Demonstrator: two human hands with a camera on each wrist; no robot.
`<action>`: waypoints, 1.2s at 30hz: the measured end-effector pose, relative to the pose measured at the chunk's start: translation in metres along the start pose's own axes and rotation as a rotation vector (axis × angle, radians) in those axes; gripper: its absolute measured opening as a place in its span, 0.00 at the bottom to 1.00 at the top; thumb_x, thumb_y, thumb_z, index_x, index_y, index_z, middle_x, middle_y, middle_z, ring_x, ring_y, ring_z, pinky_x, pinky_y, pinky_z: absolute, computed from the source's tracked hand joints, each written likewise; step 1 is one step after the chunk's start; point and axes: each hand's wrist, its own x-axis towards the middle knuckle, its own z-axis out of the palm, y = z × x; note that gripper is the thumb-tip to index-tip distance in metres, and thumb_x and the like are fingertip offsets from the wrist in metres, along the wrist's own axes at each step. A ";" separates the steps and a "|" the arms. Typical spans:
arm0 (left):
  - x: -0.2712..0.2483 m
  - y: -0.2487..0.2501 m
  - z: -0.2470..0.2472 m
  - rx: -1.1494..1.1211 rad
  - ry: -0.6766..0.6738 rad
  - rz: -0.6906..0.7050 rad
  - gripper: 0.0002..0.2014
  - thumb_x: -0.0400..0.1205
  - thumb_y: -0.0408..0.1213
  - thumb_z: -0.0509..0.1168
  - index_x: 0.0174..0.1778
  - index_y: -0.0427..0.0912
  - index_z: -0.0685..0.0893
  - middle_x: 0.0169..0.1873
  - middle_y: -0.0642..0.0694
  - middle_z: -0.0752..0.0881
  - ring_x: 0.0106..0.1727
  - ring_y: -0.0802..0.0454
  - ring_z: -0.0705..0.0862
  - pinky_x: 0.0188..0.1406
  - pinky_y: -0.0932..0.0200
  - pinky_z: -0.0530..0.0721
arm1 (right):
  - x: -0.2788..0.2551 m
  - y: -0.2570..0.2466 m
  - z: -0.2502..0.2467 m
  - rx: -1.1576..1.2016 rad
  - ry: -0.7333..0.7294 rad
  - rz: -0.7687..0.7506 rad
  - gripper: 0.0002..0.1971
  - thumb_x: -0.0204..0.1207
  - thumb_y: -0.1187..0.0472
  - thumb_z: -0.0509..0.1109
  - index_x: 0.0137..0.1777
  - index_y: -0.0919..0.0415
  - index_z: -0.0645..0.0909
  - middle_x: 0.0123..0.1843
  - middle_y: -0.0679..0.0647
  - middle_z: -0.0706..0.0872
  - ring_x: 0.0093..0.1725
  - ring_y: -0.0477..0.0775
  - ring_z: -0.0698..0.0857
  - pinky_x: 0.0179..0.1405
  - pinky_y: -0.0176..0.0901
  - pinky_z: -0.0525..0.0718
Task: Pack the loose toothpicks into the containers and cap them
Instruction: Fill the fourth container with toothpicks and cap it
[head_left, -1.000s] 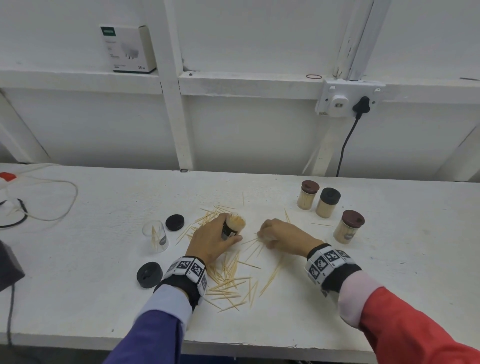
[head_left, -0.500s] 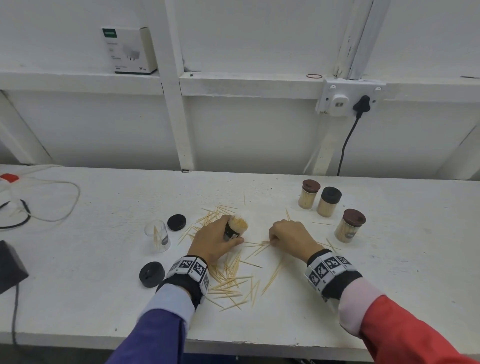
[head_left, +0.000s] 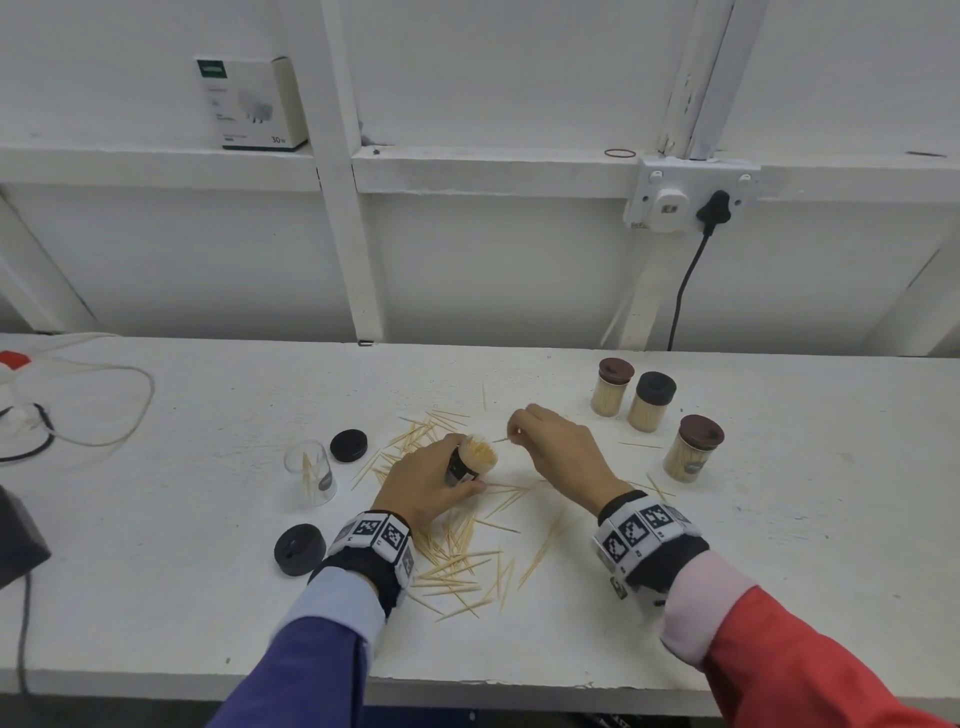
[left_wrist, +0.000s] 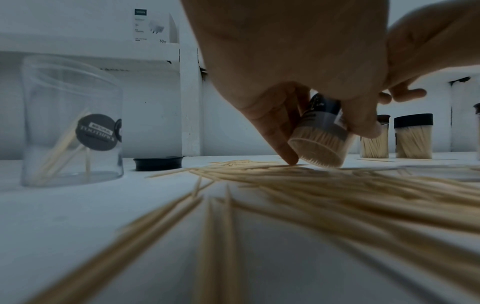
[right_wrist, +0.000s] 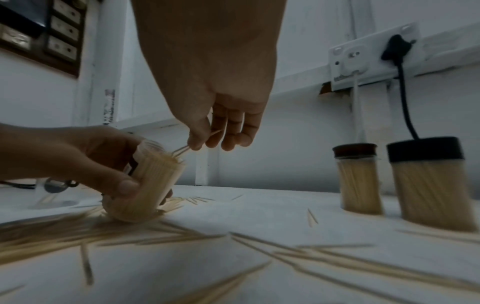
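Wooden toothpicks, a pinch of two or three (right_wrist: 182, 151), are held between the thumb and forefinger of the right hand (head_left: 563, 457), with their tips just at the mouth of the container. The left hand (head_left: 421, 486) grips this clear toothpick container (head_left: 471, 460) around its wall and tilts it toward the right hand, the base edge resting on the desk (head_left: 779, 545). It looks nearly full already, so I think new picks must slide in along the others, not be pushed hard; they are light, thin and stiff, and will snap or spring out if forced. Best to hold them near the middle, all pointing one way.

Many loose toothpicks (head_left: 457, 566) lie scattered on the desk under and in front of both hands. To the left stand a nearly empty clear container (head_left: 311, 470) and two black caps (head_left: 348, 445) (head_left: 300, 549). On the right three capped full containers (head_left: 652, 401) stand close together. The plastic walls look smooth and may slip in the fingers.
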 end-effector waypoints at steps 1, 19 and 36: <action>0.000 0.000 0.000 -0.003 -0.009 0.007 0.30 0.74 0.63 0.70 0.68 0.54 0.73 0.52 0.58 0.85 0.51 0.56 0.83 0.51 0.53 0.83 | 0.004 -0.003 0.000 -0.023 0.007 -0.035 0.05 0.85 0.61 0.62 0.55 0.57 0.80 0.50 0.50 0.81 0.46 0.51 0.78 0.32 0.43 0.70; -0.002 0.004 -0.003 -0.023 0.149 -0.070 0.25 0.75 0.62 0.68 0.63 0.53 0.75 0.50 0.59 0.85 0.50 0.55 0.83 0.48 0.54 0.81 | 0.002 -0.012 0.014 0.446 0.072 0.091 0.40 0.74 0.79 0.54 0.81 0.41 0.65 0.78 0.42 0.74 0.75 0.45 0.74 0.65 0.40 0.77; -0.003 0.004 -0.006 0.036 0.187 -0.155 0.21 0.77 0.59 0.69 0.59 0.51 0.76 0.52 0.53 0.86 0.54 0.48 0.84 0.46 0.57 0.76 | -0.001 0.001 0.018 -0.066 -0.413 -0.017 0.06 0.74 0.61 0.72 0.47 0.54 0.89 0.48 0.50 0.90 0.49 0.53 0.85 0.43 0.42 0.77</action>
